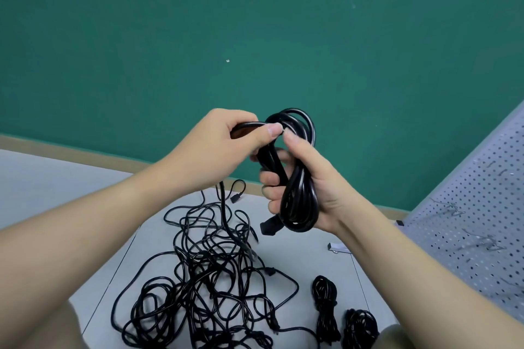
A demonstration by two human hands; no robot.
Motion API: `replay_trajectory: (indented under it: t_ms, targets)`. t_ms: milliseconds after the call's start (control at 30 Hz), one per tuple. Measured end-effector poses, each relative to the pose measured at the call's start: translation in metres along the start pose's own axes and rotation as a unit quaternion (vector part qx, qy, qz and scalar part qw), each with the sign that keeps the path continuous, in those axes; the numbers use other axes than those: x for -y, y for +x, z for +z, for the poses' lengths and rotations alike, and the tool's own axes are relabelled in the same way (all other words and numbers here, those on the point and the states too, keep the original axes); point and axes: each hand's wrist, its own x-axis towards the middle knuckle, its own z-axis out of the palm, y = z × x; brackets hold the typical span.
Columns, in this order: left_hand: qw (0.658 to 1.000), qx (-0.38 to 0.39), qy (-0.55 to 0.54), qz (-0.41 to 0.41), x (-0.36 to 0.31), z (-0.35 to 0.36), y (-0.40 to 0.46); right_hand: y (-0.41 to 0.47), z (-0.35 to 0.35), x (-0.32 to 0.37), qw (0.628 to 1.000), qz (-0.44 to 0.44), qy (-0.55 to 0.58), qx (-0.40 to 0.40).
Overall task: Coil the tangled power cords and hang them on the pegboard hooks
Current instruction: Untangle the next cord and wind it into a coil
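Black and glossy, the coiled power cord (297,176) is held up in front of a green wall (255,22), its loops standing roughly upright as a long oval bundle. The right hand (306,187) grips the middle and lower part of this bundle, fingers curled round the strands from the left and the thumb lying up along the coil's top part. A black plug (269,227) sticks out just below those fingers. The left hand (226,144) pinches the cord's free run between thumb and forefinger right at the top of the coil, touching the loops; from under this hand a single strand drops straight down into the pile below.

That pile, a tangled heap of black cords (209,286), sprawls over the grey floor (297,258) between the two forearms, with loops crossing in every direction and a small connector (236,198) lying at its far edge. To the right of the heap, near the bottom edge, lie two already wound bundles side by side: a slim one (326,309) and a rounder one (360,326).

At the far right a pale perforated pegboard (482,221) leans at a slant, carrying several thin metal hooks (450,208), none bearing a cord
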Motion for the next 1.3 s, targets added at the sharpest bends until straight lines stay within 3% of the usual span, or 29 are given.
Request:
replay_trajectory:
  t_ms: [133, 233, 400, 567, 733, 833, 967, 1100, 1200, 1300]
  targets:
    - [0.999, -0.033, -0.014, -0.008, 0.003, 0.003, 0.0, 0.0, -0.001, -0.002, 0.999, 0.045, -0.001, 0.025]
    - [0.999, -0.052, -0.001, 0.014, 0.006, 0.003, 0.0, -0.002, 0.0, 0.0, 0.992, 0.084, 0.036, 0.092]
    - [0.998, -0.038, 0.018, 0.05, 0.007, -0.001, -0.001, -0.004, -0.001, 0.0, 0.98, 0.065, 0.082, 0.172]
    - [0.988, 0.008, -0.148, -0.051, 0.02, 0.017, -0.003, -0.007, -0.003, 0.009, 0.958, -0.026, 0.176, 0.223]
    - [0.979, 0.092, -0.118, -0.138, 0.041, 0.036, -0.014, -0.014, -0.02, 0.016, 0.963, -0.123, 0.212, 0.109]
    - [0.958, 0.128, -0.171, -0.189, 0.035, 0.04, -0.014, -0.014, -0.024, 0.008, 0.977, -0.143, 0.158, 0.009]
    - [0.922, 0.23, -0.217, -0.222, 0.021, 0.047, -0.021, -0.012, -0.018, -0.002, 0.988, -0.128, 0.062, -0.066]
    - [0.899, 0.275, -0.242, -0.241, 0.016, 0.055, -0.023, -0.016, -0.015, -0.005, 0.988, -0.116, -0.02, -0.095]
    - [0.884, 0.311, -0.252, -0.243, 0.017, 0.054, -0.022, -0.017, -0.014, -0.003, 0.99, -0.108, 0.045, -0.077]
    - [0.89, 0.319, -0.226, -0.236, 0.018, 0.052, -0.021, -0.015, -0.013, -0.002, 0.988, -0.114, 0.072, -0.077]
